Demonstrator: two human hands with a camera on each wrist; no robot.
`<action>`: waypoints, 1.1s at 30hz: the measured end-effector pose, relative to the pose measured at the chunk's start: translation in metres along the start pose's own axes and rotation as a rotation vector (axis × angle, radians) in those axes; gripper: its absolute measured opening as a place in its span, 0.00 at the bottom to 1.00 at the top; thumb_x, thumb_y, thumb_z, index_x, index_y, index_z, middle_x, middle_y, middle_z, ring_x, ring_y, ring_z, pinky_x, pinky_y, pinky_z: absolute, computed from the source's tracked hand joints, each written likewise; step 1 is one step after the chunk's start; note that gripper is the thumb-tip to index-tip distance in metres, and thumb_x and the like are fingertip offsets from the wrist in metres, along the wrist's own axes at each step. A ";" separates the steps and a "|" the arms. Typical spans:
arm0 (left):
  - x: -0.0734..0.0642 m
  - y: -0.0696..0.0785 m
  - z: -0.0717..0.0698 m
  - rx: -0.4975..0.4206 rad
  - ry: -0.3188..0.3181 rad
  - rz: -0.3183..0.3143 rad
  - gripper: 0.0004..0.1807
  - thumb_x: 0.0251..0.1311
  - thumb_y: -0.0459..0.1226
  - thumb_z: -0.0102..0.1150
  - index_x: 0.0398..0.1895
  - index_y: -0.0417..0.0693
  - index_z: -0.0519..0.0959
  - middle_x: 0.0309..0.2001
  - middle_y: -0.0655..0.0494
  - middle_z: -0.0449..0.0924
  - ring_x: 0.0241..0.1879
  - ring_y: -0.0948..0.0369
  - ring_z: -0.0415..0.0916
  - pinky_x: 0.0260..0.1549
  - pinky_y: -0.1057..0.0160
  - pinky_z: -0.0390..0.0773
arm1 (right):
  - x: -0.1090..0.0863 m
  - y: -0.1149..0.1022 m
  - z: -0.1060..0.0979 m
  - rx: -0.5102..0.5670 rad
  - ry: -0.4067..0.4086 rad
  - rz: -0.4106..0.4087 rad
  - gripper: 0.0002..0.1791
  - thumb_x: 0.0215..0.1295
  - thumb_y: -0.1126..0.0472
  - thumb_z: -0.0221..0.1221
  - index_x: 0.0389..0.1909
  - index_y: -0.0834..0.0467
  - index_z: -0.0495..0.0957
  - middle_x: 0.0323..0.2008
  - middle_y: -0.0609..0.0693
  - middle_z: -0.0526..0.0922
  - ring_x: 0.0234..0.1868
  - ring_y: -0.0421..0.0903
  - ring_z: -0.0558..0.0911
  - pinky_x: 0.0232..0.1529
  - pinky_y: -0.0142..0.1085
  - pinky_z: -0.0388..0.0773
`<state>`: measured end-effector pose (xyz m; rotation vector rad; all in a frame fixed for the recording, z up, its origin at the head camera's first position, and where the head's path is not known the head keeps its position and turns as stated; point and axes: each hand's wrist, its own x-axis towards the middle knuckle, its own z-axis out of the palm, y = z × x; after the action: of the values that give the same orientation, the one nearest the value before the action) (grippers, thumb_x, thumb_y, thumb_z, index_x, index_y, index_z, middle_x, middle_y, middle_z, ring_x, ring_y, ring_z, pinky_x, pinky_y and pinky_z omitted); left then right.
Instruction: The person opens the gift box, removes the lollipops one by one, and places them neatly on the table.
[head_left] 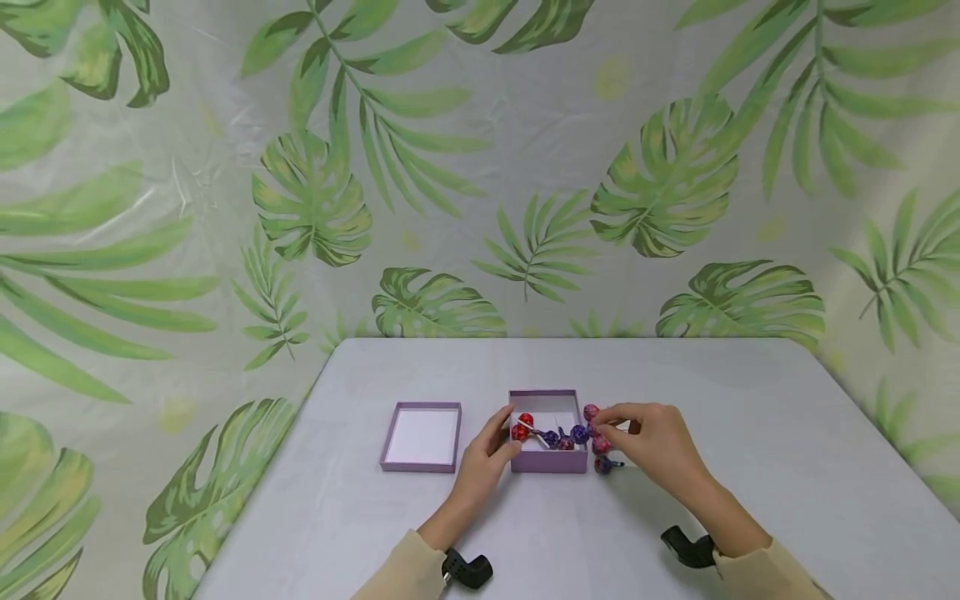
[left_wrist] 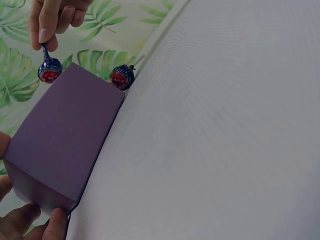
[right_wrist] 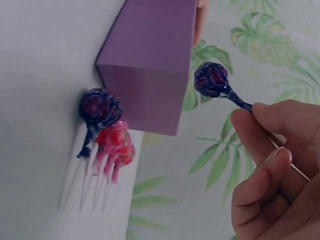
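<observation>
A purple box [head_left: 548, 462] with a white inside stands on the table, several red and dark blue wrapped lollipops [head_left: 551, 437] lying in it. My left hand [head_left: 480, 467] grips its left side; in the left wrist view the fingertips press on the end wall. By its stick end, just below the wrapped ball, my right hand [head_left: 663, 437] pinches a dark blue lollipop [right_wrist: 211, 80]. That lollipop is held up near the box's right edge. Right of the box lie several more lollipops, pink ones [right_wrist: 116, 142] and a dark blue one [right_wrist: 100, 107], sticks pointing away from the box.
Left of the box, a shallow purple-edged lid [head_left: 422, 435] lies with its white inside facing up. The white table [head_left: 360, 533] reaches back to a leaf-patterned curtain [head_left: 450, 208]. A black device [head_left: 468, 571] is worn on each wrist.
</observation>
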<state>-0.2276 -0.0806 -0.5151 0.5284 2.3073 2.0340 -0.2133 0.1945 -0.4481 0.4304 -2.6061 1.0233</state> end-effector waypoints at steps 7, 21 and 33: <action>0.005 -0.025 0.004 0.023 0.041 0.016 0.32 0.71 0.34 0.55 0.77 0.53 0.62 0.76 0.48 0.59 0.72 0.44 0.61 0.68 0.50 0.64 | -0.012 0.009 0.000 0.053 -0.023 0.040 0.04 0.61 0.56 0.71 0.36 0.42 0.90 0.27 0.38 0.85 0.18 0.41 0.69 0.16 0.31 0.62; 0.002 0.001 0.003 -0.010 0.044 0.051 0.32 0.68 0.31 0.57 0.75 0.49 0.65 0.74 0.43 0.61 0.69 0.40 0.64 0.68 0.50 0.65 | -0.031 0.024 -0.006 0.147 -0.036 0.101 0.07 0.62 0.46 0.69 0.37 0.41 0.90 0.30 0.41 0.87 0.23 0.43 0.76 0.20 0.33 0.72; -0.001 0.007 0.001 0.002 0.036 0.040 0.32 0.69 0.31 0.56 0.76 0.44 0.64 0.74 0.41 0.60 0.70 0.39 0.63 0.68 0.50 0.65 | -0.043 0.034 -0.005 0.131 -0.094 0.190 0.04 0.62 0.48 0.70 0.36 0.41 0.89 0.31 0.44 0.87 0.25 0.44 0.76 0.21 0.33 0.73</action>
<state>-0.2249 -0.0795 -0.5091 0.5475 2.3375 2.0762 -0.1858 0.2284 -0.4817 0.2705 -2.7141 1.2692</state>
